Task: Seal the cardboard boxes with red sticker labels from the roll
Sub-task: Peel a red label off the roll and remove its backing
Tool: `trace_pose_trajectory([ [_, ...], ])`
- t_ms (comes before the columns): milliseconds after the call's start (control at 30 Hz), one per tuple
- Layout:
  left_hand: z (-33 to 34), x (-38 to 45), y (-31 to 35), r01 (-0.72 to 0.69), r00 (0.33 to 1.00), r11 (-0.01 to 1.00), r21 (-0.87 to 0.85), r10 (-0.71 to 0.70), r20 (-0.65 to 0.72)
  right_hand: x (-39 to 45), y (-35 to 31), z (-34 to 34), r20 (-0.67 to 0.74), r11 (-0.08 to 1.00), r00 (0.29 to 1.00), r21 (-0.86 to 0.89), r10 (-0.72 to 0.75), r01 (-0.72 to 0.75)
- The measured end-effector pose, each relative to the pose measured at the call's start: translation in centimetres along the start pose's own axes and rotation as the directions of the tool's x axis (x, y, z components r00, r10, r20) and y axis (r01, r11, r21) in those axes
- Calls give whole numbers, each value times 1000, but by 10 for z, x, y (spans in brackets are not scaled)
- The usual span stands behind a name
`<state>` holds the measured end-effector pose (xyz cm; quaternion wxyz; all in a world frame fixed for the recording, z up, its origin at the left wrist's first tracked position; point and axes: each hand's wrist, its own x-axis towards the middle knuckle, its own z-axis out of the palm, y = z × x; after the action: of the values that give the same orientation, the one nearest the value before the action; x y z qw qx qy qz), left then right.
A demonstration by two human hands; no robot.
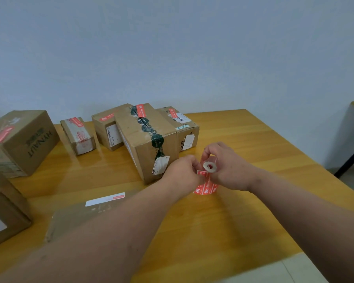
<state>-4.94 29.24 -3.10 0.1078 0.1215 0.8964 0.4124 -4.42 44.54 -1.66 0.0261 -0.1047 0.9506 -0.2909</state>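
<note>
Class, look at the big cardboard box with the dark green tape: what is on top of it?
On the big cardboard box, dark green tape runs along the top seam, and a red sticker label crosses it near the far edge. The seam beneath is covered.

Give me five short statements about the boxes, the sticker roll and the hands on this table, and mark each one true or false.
1. The right hand holds the sticker roll above the table. True.
2. The left hand rests flat on the HYNAUT box. False: it is at the roll, at the red sticker strip that hangs from it.
3. The box with dark green tape already bears a red sticker on top. True.
4. The roll's core is black. False: it is white.
5. The flat package in front stands upright. False: it lies flat on the table.
</note>
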Motion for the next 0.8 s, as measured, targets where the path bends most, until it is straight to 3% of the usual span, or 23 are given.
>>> trace_pose_trajectory([
  [300, -29, -8, -1, 22, 998, 993, -116, -16, 54, -2, -8, -6, -36, 996, 997, -60, -63, 61],
  [800, -39, -6, -3, -83, 995, 992, 92, 76, 71, 5, -15, -7, 54, 970, 994, -218, -96, 105],
])
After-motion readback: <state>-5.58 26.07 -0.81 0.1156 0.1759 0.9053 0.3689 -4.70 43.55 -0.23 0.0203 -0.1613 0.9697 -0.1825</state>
